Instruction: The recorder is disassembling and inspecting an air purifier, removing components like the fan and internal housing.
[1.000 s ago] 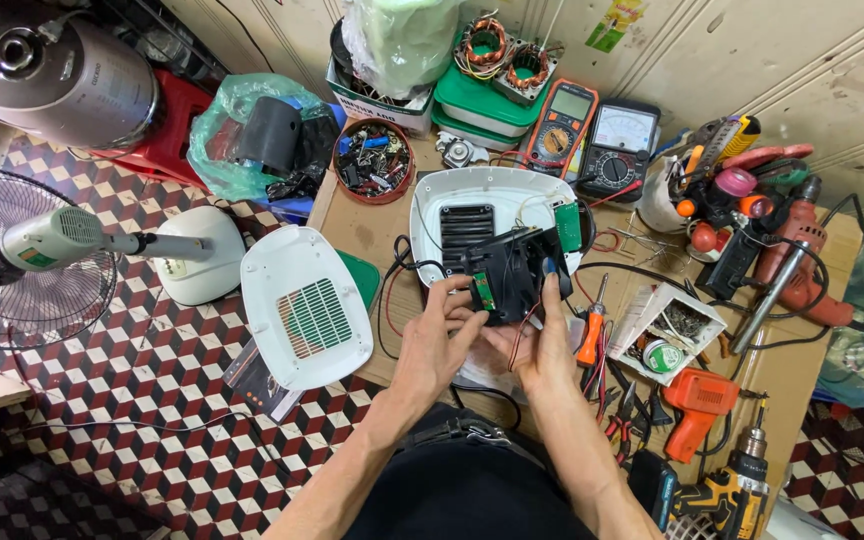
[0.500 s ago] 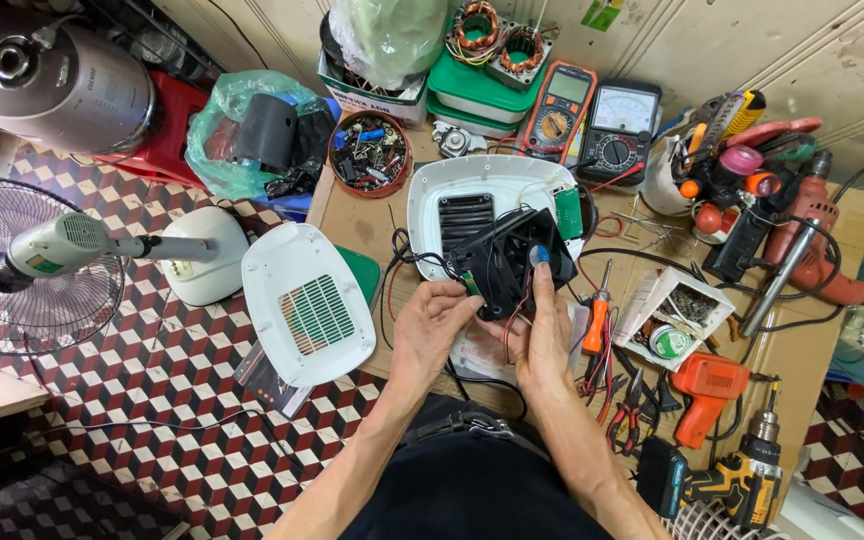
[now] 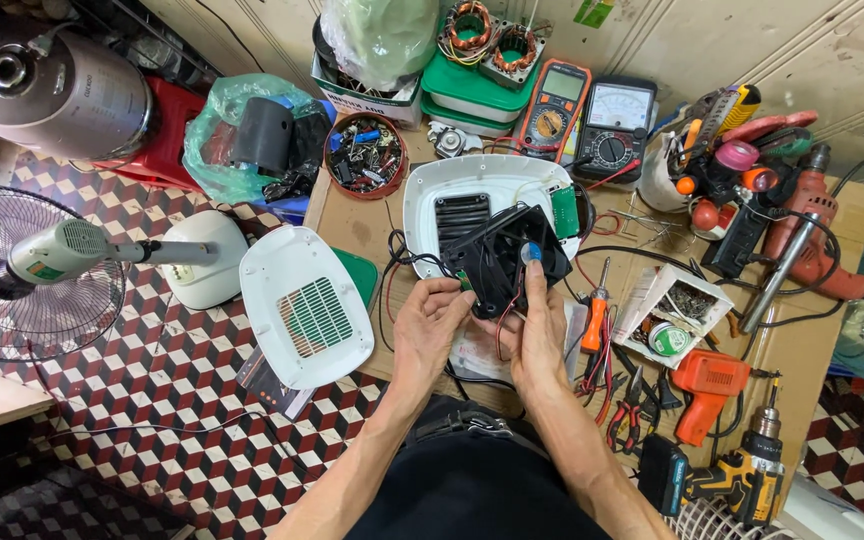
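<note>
Gripping a black square fan point(image 3: 505, 258) between them, the left hand point(image 3: 430, 322) curls its fingers on the lower left edge while the right hand point(image 3: 535, 330) clamps the lower right, forefinger stretched up over the hub. It sits tilted above the open white housing point(image 3: 432, 195), whose interior it partly hides.

Two multimeters point(image 3: 587, 120), red drill point(image 3: 810, 240), orange glue gun point(image 3: 707, 385) — floor fan point(image 3: 47, 270) well apart.
</note>
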